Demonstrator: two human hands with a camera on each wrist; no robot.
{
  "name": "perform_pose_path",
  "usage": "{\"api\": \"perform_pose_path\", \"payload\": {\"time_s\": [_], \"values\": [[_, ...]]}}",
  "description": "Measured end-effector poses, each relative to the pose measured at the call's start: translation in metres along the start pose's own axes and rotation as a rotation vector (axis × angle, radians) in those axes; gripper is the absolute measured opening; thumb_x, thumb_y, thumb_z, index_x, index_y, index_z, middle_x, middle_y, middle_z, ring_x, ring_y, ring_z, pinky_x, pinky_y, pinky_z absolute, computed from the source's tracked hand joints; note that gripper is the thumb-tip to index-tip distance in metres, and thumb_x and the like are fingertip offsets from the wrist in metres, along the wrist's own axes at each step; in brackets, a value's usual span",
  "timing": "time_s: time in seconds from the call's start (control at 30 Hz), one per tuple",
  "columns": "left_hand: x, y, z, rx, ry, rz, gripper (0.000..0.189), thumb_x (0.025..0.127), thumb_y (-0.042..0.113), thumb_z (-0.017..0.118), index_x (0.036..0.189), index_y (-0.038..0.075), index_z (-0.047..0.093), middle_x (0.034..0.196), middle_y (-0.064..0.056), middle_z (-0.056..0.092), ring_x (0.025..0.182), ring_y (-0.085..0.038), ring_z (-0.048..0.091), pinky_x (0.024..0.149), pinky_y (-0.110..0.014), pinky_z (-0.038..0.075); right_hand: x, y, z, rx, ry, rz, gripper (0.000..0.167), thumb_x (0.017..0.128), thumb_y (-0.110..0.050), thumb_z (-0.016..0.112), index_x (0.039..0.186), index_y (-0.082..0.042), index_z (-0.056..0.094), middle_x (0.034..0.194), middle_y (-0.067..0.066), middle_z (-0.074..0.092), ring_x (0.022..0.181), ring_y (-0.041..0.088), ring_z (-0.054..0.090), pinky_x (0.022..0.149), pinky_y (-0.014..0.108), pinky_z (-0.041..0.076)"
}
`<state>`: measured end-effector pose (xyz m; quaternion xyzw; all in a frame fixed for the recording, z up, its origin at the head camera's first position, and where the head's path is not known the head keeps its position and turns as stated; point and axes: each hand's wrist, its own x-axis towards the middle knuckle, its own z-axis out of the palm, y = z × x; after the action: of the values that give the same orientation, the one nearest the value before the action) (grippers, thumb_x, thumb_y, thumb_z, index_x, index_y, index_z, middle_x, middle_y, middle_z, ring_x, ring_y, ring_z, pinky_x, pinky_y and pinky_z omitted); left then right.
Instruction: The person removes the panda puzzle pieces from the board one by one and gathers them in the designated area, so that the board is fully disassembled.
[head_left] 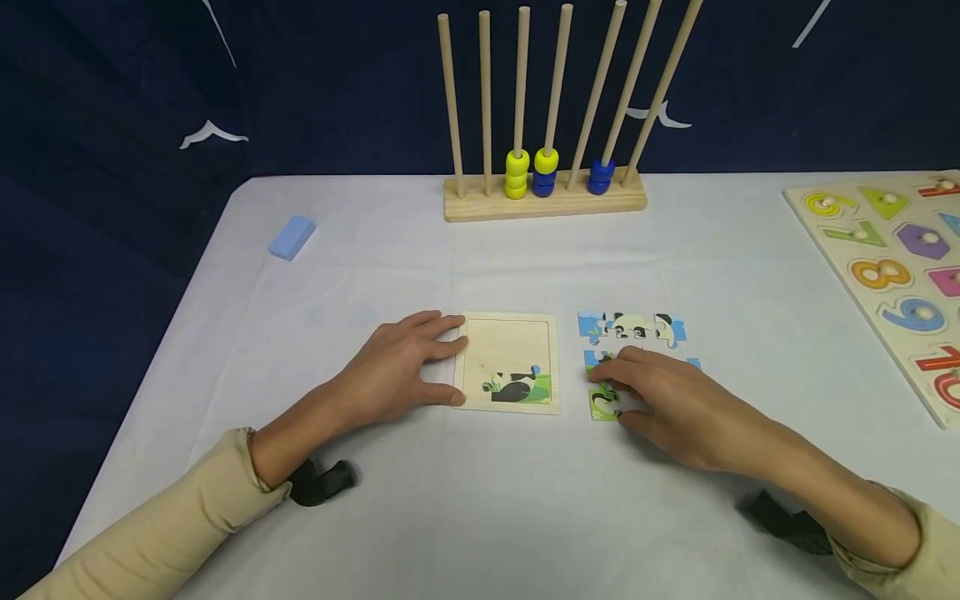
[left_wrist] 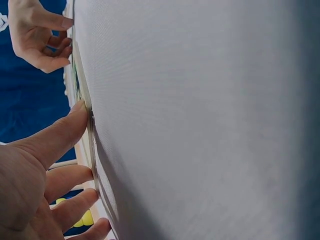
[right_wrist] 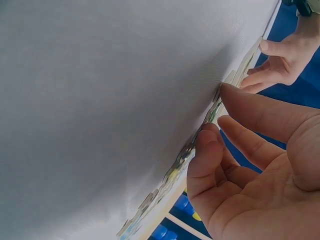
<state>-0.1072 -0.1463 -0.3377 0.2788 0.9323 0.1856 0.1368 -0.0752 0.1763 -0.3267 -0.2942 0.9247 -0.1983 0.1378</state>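
Observation:
A shallow square wooden puzzle tray [head_left: 554, 358] lies flat in the head view, with joined pieces [head_left: 517, 388] showing a black-and-white body and grass in its lower right. My left hand [head_left: 405, 362] rests against the tray's left edge, thumb at the lower corner and fingers spread above it. Right of the tray, loose panda puzzle pieces [head_left: 633, 326] lie in rows. Over the lower rows, my right hand [head_left: 675, 408] reaches down, thumb and index finger apart around a green-and-black piece [head_left: 603, 402]. That hand hides several other pieces.
At the back stands a wooden peg rack [head_left: 547, 207] with yellow and blue beads. A number-and-shape board [head_left: 840, 275] lies at the right, and a light blue block [head_left: 292, 237] at the back left. Dark straps [head_left: 322, 483] show near both wrists.

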Motion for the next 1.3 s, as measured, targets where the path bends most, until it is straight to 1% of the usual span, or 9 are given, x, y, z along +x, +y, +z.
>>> {"api": "perform_pose_path", "payload": {"time_s": [0.17, 0.33, 0.43, 0.53, 0.7, 0.93, 1.03, 1.2, 1.3], "values": [[0.000, 0.000, 0.000, -0.001, 0.001, -0.002, 0.070, 0.080, 0.040, 0.082, 0.138, 0.008, 0.058, 0.152, -0.007, 0.042, 0.142, -0.031, 0.032, 0.104, -0.058, 0.033, 0.001, -0.001, 0.000, 0.004, -0.001, 0.005, 0.047, 0.079, 0.002, 0.076, 0.124, -0.009, 0.065, 0.104, -0.008, 0.058, 0.090, 0.009, 0.052, 0.080, 0.037, 0.048], [0.000, 0.000, 0.000, -0.003, 0.007, 0.006, 0.071, 0.080, 0.040, 0.082, 0.137, 0.007, 0.059, 0.152, -0.007, 0.043, 0.142, -0.032, 0.033, 0.105, -0.058, 0.033, 0.002, -0.003, -0.001, 0.009, 0.010, 0.015, 0.045, 0.080, -0.005, 0.080, 0.122, -0.009, 0.066, 0.104, -0.007, 0.058, 0.088, 0.009, 0.052, 0.078, 0.036, 0.048], [0.000, 0.000, 0.000, -0.003, 0.007, 0.013, 0.071, 0.080, 0.040, 0.082, 0.137, 0.007, 0.058, 0.152, -0.008, 0.043, 0.141, -0.032, 0.034, 0.105, -0.057, 0.033, 0.004, -0.007, -0.001, 0.015, 0.034, -0.002, 0.042, 0.080, -0.010, 0.081, 0.120, -0.010, 0.068, 0.104, -0.007, 0.059, 0.088, 0.009, 0.052, 0.078, 0.036, 0.048], [0.000, -0.001, 0.000, -0.002, 0.006, 0.016, 0.071, 0.080, 0.040, 0.082, 0.137, 0.006, 0.059, 0.151, -0.008, 0.043, 0.141, -0.033, 0.034, 0.106, -0.056, 0.032, 0.007, -0.012, -0.002, 0.025, 0.059, -0.035, 0.040, 0.081, -0.013, 0.081, 0.119, -0.010, 0.068, 0.102, -0.007, 0.059, 0.085, 0.009, 0.051, 0.075, 0.034, 0.047], [0.000, -0.001, 0.000, -0.004, 0.001, 0.013, 0.071, 0.080, 0.040, 0.082, 0.138, 0.006, 0.058, 0.152, -0.008, 0.043, 0.141, -0.033, 0.034, 0.106, -0.057, 0.032, 0.019, -0.027, -0.003, 0.065, 0.064, -0.072, 0.041, 0.083, -0.014, 0.080, 0.122, -0.008, 0.067, 0.099, -0.005, 0.059, 0.081, 0.011, 0.050, 0.069, 0.030, 0.044], [0.001, 0.000, -0.001, 0.007, -0.005, 0.016, 0.070, 0.081, 0.040, 0.081, 0.138, 0.007, 0.058, 0.152, -0.007, 0.042, 0.141, -0.033, 0.033, 0.106, -0.057, 0.032, 0.040, -0.043, 0.004, 0.138, 0.047, -0.101, 0.047, 0.083, -0.012, 0.081, 0.126, -0.002, 0.065, 0.101, 0.000, 0.061, 0.084, 0.014, 0.054, 0.071, 0.029, 0.046], [0.000, 0.000, -0.001, 0.008, -0.004, 0.018, 0.070, 0.081, 0.041, 0.081, 0.138, 0.007, 0.058, 0.152, -0.007, 0.042, 0.141, -0.032, 0.034, 0.105, -0.057, 0.033, 0.048, -0.046, 0.006, 0.167, 0.017, -0.103, 0.046, 0.083, -0.013, 0.080, 0.125, -0.001, 0.065, 0.100, 0.000, 0.060, 0.083, 0.014, 0.053, 0.070, 0.029, 0.046], [0.001, 0.000, -0.001, 0.007, -0.008, 0.015, 0.070, 0.081, 0.040, 0.081, 0.138, 0.007, 0.058, 0.152, -0.007, 0.042, 0.141, -0.032, 0.033, 0.107, -0.056, 0.032, 0.056, -0.045, 0.008, 0.191, -0.107, -0.055, 0.052, 0.084, -0.018, 0.080, 0.129, 0.002, 0.062, 0.095, -0.001, 0.056, 0.078, 0.013, 0.049, 0.065, 0.028, 0.043], [0.001, 0.000, -0.001, 0.004, -0.009, 0.014, 0.070, 0.081, 0.040, 0.081, 0.138, 0.007, 0.058, 0.152, -0.007, 0.042, 0.141, -0.032, 0.033, 0.107, -0.055, 0.031, 0.058, -0.044, 0.010, 0.179, -0.148, -0.039, 0.055, 0.083, -0.019, 0.080, 0.130, 0.003, 0.061, 0.093, -0.001, 0.054, 0.075, 0.013, 0.047, 0.063, 0.028, 0.041]]}}
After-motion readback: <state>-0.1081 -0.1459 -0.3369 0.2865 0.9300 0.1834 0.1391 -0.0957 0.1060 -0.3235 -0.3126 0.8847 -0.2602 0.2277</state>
